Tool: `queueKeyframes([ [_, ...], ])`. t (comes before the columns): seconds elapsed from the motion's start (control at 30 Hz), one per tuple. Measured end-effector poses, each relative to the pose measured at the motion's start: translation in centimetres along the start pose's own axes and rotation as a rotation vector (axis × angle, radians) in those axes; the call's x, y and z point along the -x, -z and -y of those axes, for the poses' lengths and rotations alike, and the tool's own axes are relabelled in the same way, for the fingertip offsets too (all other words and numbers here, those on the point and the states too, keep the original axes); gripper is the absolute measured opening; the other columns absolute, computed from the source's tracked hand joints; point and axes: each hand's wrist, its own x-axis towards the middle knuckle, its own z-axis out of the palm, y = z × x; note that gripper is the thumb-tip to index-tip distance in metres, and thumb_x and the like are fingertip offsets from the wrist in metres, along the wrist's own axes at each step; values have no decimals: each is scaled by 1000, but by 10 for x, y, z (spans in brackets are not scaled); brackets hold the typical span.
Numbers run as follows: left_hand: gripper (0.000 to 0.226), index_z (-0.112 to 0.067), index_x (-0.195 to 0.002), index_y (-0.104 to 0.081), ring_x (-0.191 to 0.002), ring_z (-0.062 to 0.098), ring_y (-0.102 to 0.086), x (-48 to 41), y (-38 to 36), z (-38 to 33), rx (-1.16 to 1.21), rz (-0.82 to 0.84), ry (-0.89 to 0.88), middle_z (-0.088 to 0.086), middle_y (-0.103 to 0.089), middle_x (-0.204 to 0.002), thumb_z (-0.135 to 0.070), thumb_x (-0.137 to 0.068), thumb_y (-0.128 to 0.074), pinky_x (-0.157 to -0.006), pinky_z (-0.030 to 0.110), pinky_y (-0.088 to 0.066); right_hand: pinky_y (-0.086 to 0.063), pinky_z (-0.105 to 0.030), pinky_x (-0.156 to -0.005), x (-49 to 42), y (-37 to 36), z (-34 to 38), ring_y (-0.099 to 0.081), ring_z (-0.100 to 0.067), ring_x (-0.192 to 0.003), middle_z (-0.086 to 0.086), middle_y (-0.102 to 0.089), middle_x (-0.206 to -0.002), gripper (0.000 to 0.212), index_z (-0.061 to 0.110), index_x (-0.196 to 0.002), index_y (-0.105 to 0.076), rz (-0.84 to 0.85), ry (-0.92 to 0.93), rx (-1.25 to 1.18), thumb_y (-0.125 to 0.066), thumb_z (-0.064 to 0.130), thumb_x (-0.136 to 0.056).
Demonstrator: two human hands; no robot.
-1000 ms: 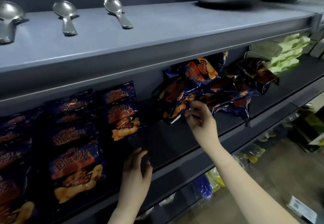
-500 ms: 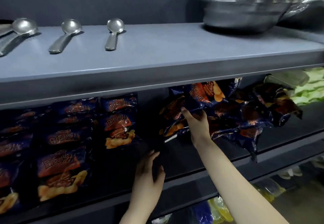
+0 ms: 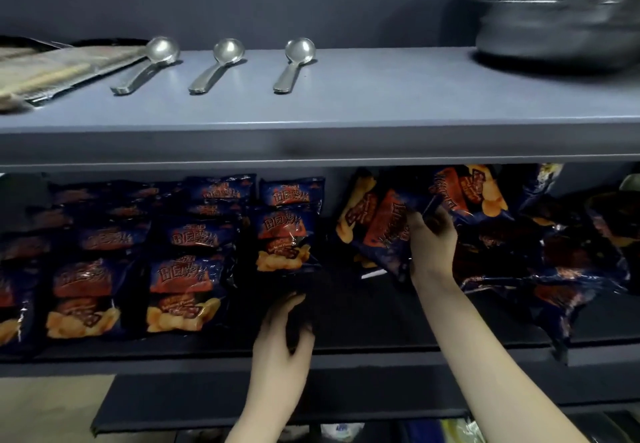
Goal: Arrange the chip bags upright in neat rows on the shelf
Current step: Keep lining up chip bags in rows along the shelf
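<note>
Right hand (image 3: 431,245) is now deeper in the loose pile (image 3: 519,234) on the right of the shelf (image 3: 363,349) than a second ago: then it was at the pile's front lower edge, now the fingers are closed round one tilted bag (image 3: 384,231) at the pile's left end. Grip: clenched on that bag, thumb side hidden, so I can't tell how firmly. Bag is not lifted clear; it leans on its neighbours.

Left hand (image 3: 282,342) has barely shifted. It sits at the shelf's front edge, in the dark gap just below the front bag (image 3: 284,240) of the rightmost tidy row. Grip: fingers curled loosely; whether it holds anything there I cannot tell, too dark.

Tidy rows (image 3: 138,262) fill the left half, bags upright and overlapping front to back. Rightmost row looks short at the front, so the next slot is probably the gap by the left hand.

What it means: pick is under way, placement not yet. Roughly half the shelf done, judging by the pile left.

Risk: pulling one bag may drag the others; one bag (image 3: 557,325) already hangs over the front lip at right.

Upper shelf holds spoons (image 3: 294,63) and stacked bowls (image 3: 561,16), not involved.
</note>
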Motion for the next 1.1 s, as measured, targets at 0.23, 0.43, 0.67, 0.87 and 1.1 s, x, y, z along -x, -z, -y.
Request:
queueKeyframes([
  [0.23, 44, -50, -119, -41, -119, -11, -40, -2, 38, -15, 186, -148, 79, -32, -43, -124, -23, -88, -57, -94, 14, -30, -49, -34, -88, 25, -11, 22, -65, -13, -95, 0, -71, -99, 19, 20, -103, -65, 627, 376, 401, -67, 12, -85],
  [0.43, 66, -40, -137, -33, -123, -9, -33, -3, 61, -10, 39, 2, 102, -28, -38, -133, -45, -78, -62, -100, 17, -28, -43, -28, -101, 60, -26, 29, -57, -1, -111, 12, -65, -117, 39, 24, -124, -58, 1190, 386, 768, -67, 21, -86],
  [0.67, 30, -36, -92, -63, -83, -5, -64, -5, 57, 3, 274, 213, 260, -26, -69, -89, -48, -67, -75, -64, 5, -44, -38, -11, -92, 81, -43, 30, -52, 7, -109, 28, -59, -110, 40, 40, -122, -58, 1275, 449, 789, -67, 25, -86],
  [0.87, 43, -32, -93, -64, -82, 0, -67, -17, 62, 16, 477, 18, 428, -20, -72, -86, -50, -55, -73, -69, 19, -48, -46, -17, -94, 79, -41, 26, -60, 1, -104, 12, -64, -114, 43, 31, -126, -55, 794, 686, 579, -66, 27, -85],
  [1.1, 53, -33, -90, -65, -84, -6, -63, -27, 61, 22, 477, -85, 409, -19, -71, -87, -63, -47, -69, -72, 18, -44, -51, -20, -85, 97, -8, -16, -60, 2, -107, 19, -63, -116, 65, 46, -123, -44, 975, -1, 299, -74, 57, -65],
])
